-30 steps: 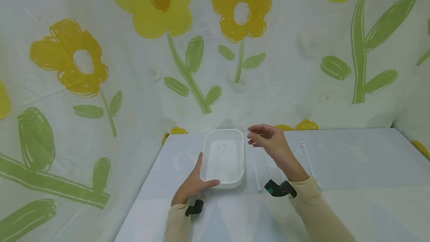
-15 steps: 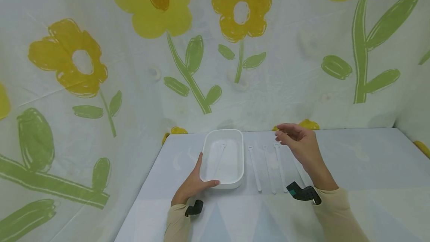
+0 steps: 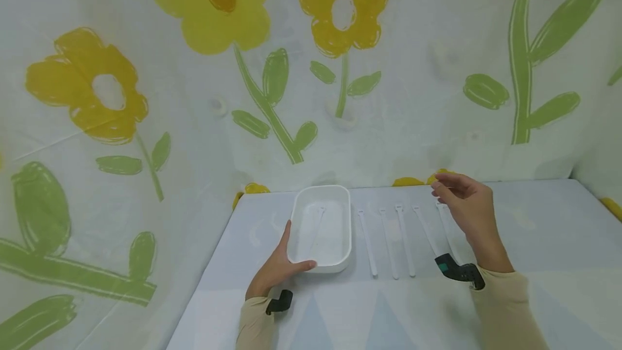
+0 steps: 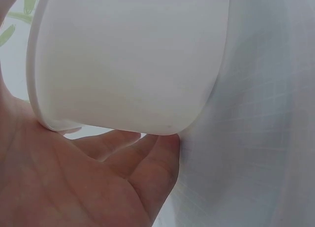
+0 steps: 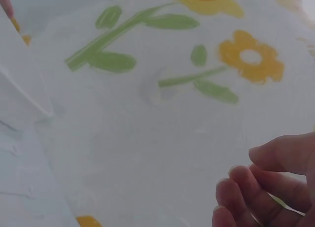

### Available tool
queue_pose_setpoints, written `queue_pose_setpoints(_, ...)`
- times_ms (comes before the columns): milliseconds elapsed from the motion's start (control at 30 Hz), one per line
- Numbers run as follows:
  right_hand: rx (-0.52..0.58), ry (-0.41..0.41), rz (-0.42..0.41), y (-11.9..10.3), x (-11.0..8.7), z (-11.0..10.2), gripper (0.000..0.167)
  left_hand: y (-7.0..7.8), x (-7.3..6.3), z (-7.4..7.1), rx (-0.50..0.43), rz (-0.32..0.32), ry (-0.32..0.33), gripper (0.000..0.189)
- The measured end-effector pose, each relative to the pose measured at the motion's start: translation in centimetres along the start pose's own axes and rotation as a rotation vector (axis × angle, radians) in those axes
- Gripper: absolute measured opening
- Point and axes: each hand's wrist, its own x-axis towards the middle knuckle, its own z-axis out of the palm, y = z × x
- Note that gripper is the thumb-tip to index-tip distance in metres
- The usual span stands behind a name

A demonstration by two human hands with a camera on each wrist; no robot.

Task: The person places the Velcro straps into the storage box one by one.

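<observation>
Right hand (image 3: 468, 204) has moved toward the desk's (image 3: 544, 242) right edge since the earlier head frame; left hand (image 3: 277, 271) and tray (image 3: 335, 239) keep their places. Head view: tray sits by the desk's far edge, toward its left corner, one thin strip (image 3: 318, 226) lying slantwise inside. Five white strips (image 3: 405, 242) lie right of it, narrow, flat, each with a small squared head toward the far edge. Right hand hangs by the outermost head. Risk, my judgement: flat strips offer little to pinch, so fingertips may slip or nudge a neighbour; white on pale desk invites a misjudged reach.

Left wrist view: grip on the tray, fingertips against its lower corner. Wall smooth, rounded, plastic-looking, with a lipped rim. Likely fault: a hard thumb press could tip or slide it.

Right wrist view: fingers loosely bent, nothing held; flowered cloth (image 5: 138, 138) behind, lightly creased.
</observation>
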Motion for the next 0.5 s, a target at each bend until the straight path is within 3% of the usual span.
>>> queue_pose_setpoints(367, -0.113, 0.041, 0.151, 1.8, 0.8, -1.6, 0.046, 0.5, 0.0, -0.1, 0.014, -0.021, -0.005, 0.135)
queue_pose_setpoints(500, -0.166, 0.02, 0.204, 2.5, 1.1, -1.7, 0.047, 0.4, 0.0, 0.0, 0.015, -0.022, -0.003, 0.135)
